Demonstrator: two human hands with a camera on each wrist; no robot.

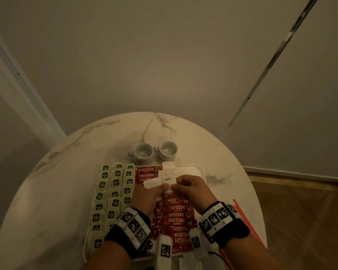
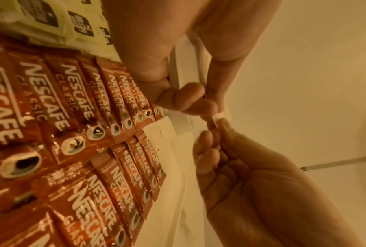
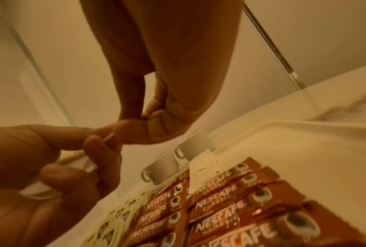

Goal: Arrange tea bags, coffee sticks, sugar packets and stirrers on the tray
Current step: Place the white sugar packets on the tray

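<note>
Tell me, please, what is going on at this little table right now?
A person is laying out drink supplies on a white tray on a marble table. Green tea bags fill its left side and red coffee sticks its middle. Above the coffee sticks, the left hand holds a small stack of white sugar packets while the right hand pinches one of them. One sugar packet already lies at the tray's far edge. Two empty cups stand behind.

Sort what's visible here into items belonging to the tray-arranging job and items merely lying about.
Job:
tray
tea bags
coffee sticks
sugar packets, held by left hand and right hand
stirrers, beside the tray

Lying about:
two white cups
marble table
</note>
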